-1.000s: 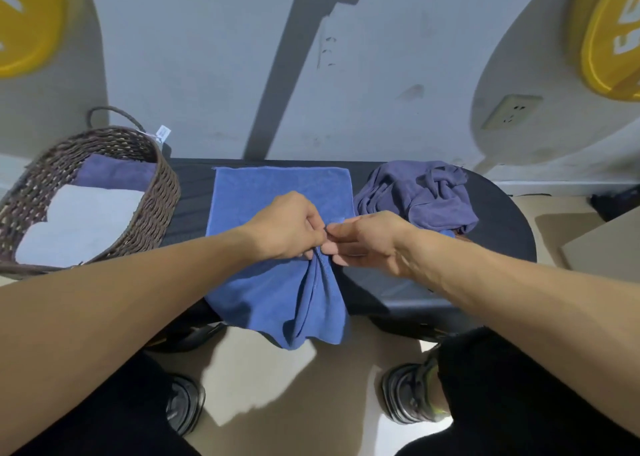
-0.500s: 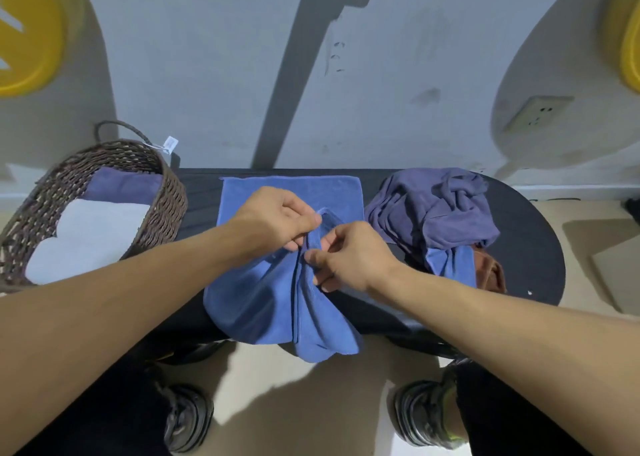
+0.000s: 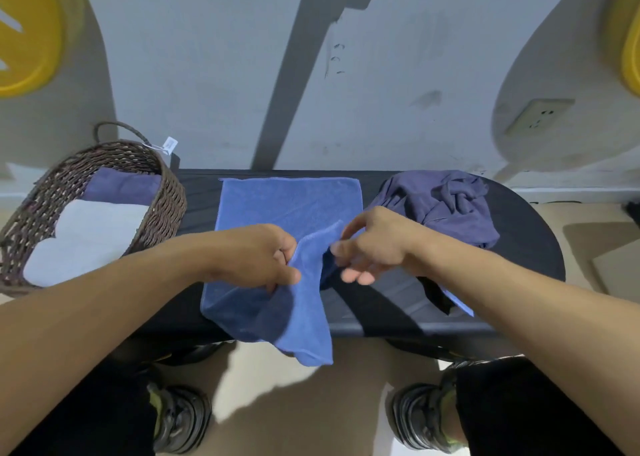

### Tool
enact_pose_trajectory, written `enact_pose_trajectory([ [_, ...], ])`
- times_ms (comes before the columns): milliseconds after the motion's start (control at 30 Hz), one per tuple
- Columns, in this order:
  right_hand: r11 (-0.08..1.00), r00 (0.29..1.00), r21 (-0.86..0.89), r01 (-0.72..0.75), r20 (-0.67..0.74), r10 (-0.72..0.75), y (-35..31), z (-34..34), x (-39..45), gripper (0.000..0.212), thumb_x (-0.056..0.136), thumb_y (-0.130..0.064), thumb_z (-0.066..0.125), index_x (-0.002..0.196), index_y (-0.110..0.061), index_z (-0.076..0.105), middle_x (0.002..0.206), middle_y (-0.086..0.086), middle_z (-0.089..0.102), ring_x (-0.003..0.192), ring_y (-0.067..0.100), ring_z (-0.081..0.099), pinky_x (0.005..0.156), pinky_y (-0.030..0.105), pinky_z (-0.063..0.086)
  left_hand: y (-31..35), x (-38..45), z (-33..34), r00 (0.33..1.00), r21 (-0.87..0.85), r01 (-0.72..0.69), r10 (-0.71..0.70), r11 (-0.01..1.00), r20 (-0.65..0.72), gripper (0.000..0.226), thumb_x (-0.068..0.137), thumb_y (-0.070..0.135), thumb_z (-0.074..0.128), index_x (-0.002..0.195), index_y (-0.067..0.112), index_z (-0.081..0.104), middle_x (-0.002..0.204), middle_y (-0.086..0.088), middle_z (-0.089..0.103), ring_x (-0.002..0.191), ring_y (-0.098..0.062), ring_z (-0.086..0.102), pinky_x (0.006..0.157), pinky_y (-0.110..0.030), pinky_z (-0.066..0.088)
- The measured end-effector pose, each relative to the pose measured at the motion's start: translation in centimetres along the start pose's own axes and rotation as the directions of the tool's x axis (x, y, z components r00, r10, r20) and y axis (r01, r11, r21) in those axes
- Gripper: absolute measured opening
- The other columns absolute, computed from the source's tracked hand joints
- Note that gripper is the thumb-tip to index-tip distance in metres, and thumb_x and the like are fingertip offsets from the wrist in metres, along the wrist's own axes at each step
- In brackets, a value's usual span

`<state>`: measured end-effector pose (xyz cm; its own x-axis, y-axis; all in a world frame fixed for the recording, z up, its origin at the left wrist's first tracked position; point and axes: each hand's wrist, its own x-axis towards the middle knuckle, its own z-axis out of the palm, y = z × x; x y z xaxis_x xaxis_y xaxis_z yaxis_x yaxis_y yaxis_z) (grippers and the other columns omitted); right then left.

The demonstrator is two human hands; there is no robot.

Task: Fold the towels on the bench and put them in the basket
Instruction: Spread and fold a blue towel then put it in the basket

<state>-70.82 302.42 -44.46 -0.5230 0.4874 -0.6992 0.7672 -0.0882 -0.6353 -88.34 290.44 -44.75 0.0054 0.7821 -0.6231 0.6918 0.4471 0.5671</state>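
Bare bench [image 3: 391, 303] strip between blue towel [image 3: 291, 206] and purple heap [image 3: 446, 206].

The person's forearms are bare right down to the wrists, with no sleeve reaching into view. The left hand [image 3: 258, 258] and the right hand [image 3: 374, 246] carry no glove, ring, watch or band that can be made out. The legs are covered in plain black trousers [image 3: 519, 410] (no seam or pattern shows in the dim light). On the feet are dark grey, chunky shoes, the left shoe [image 3: 180, 421] and the right shoe [image 3: 420, 417], each with ribbed banding across the top and a yellow-green trim at the ankle opening.
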Motion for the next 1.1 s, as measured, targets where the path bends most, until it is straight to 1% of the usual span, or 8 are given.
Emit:
enact_pose_trajectory([
  [67, 0.886, 0.984, -0.444, 0.129, -0.05, -0.168, 0.3, -0.7, 0.0, 0.058, 0.084, -0.035, 0.075, 0.132, -0.02, 0.046, 0.116, 0.002, 0.067, 0.098, 0.018, 0.068, 0.086, 0.031, 0.055, 0.1, -0.4, -0.8, 0.999, -0.002, -0.049, 0.049, 0.999, 0.012, 0.027, 0.091, 0.03, 0.064, 0.071, 0.023, 0.047, 0.051, 0.014, 0.046, 0.056, -0.011, 0.044, 0.067, -0.036, 0.043],
  [100, 0.846, 0.957, -0.477, 0.239, -0.034, -0.29, 0.2, -0.8, -0.3, 0.065, 0.08, -0.039, 0.078, 0.135, -0.027, 0.044, 0.123, -0.005, 0.061, 0.102, 0.011, 0.063, 0.086, 0.025, 0.052, 0.2, -0.6, -1.1, 0.997, -0.019, -0.068, 0.069, 0.998, 0.029, 0.025, 0.092, 0.032, 0.063, 0.073, 0.025, 0.048, 0.051, 0.013, 0.043, 0.055, -0.011, 0.039, 0.066, -0.033, 0.039],
  [267, 0.798, 0.835, -0.245, 0.55, 0.143, -0.531, -0.5, 0.0, -0.8, 0.033, 0.077, -0.046, 0.081, 0.104, -0.032, 0.066, 0.102, -0.018, 0.069, 0.098, -0.002, 0.063, 0.085, 0.022, 0.051, 1.5, -0.7, -1.2, 0.979, -0.166, -0.203, 0.206, 0.965, -0.002, 0.029, 0.089, 0.036, 0.07, 0.075, 0.02, 0.05, 0.053, 0.006, 0.035, 0.05, -0.012, 0.028, 0.051, -0.017, 0.028],
  [467, 0.861, 0.86, -0.053, 0.505, -0.053, -0.508, -1.3, -0.9, -0.1, 0.024, 0.088, -0.031, 0.074, 0.091, -0.008, 0.067, 0.063, -0.005, 0.056, 0.056, 0.006, 0.05, 0.059, 0.021, 0.046, 2.3, 0.2, -1.4, 0.923, -0.4, -0.225, 0.063, 0.888, -0.381, 0.012, 0.094, 0.031, 0.064, 0.088, 0.021, 0.068, 0.065, 0.015, 0.061, 0.06, -0.001, 0.05, 0.067, -0.024, 0.038],
  [667, 0.751, 0.926, 0.547, 0.368, -0.144, -0.349, -2.0, -1.4, 0.2, 0.028, 0.102, -0.021, 0.054, 0.079, -0.006, 0.059, 0.071, 0.01, 0.068, 0.06, 0.021, 0.066, 0.053, 0.028, 0.054, 2.2, -0.5, -2.2, 0.992, -0.485, -0.12, 0.116, 0.866, -0.038, 0.027, 0.086, 0.045, 0.071, 0.077, 0.019, 0.072, 0.074, -0.005, 0.064, 0.068, -0.015, 0.058, 0.07, -0.028, 0.053],
  [767, 0.696, 0.948, 0.65, 0.306, -0.142, -0.285, -2.1, -1.9, 0.1, 0.034, 0.104, -0.021, 0.049, 0.076, -0.008, 0.064, 0.069, 0.006, 0.071, 0.059, 0.018, 0.068, 0.054, 0.027, 0.055, 2.0, 0.1, -2.1, 0.991, -0.482, -0.104, 0.052, 0.87, -0.12, 0.023, 0.09, 0.029, 0.071, 0.068, 0.022, 0.068, 0.074, -0.009, 0.069, 0.07, -0.015, 0.068, 0.074, -0.031, 0.058],
  [933, 0.828, 0.968, 0.513, 0.225, -0.018, -0.252, -1.9, -2.6, -0.2, 0.021, 0.098, -0.021, 0.056, 0.097, -0.004, 0.07, 0.084, 0.013, 0.068, 0.067, 0.023, 0.064, 0.057, 0.029, 0.054, 1.7, 0.2, -3.2, 0.959, -0.626, -0.144, -0.047, 0.767, -0.278, 0.015, 0.101, 0.015, 0.053, 0.106, 0.011, 0.067, 0.092, -0.015, 0.075, 0.082, -0.021, 0.074, 0.072, -0.027, 0.061],
  [1100, 0.849, 0.927, 0.461, 0.257, 0.13, -0.351, -1.8, -2.0, -0.4, 0.037, 0.095, -0.038, 0.063, 0.11, -0.006, 0.072, 0.107, 0.009, 0.076, 0.104, 0.025, 0.071, 0.083, 0.031, 0.06, 2.6, 0.3, -3.1, 0.95, -0.64, -0.207, -0.006, 0.74, -0.314, 0.032, 0.104, 0.02, 0.045, 0.124, -0.002, 0.058, 0.116, -0.029, 0.066, 0.107, -0.035, 0.067, 0.097, -0.043, 0.054],
])
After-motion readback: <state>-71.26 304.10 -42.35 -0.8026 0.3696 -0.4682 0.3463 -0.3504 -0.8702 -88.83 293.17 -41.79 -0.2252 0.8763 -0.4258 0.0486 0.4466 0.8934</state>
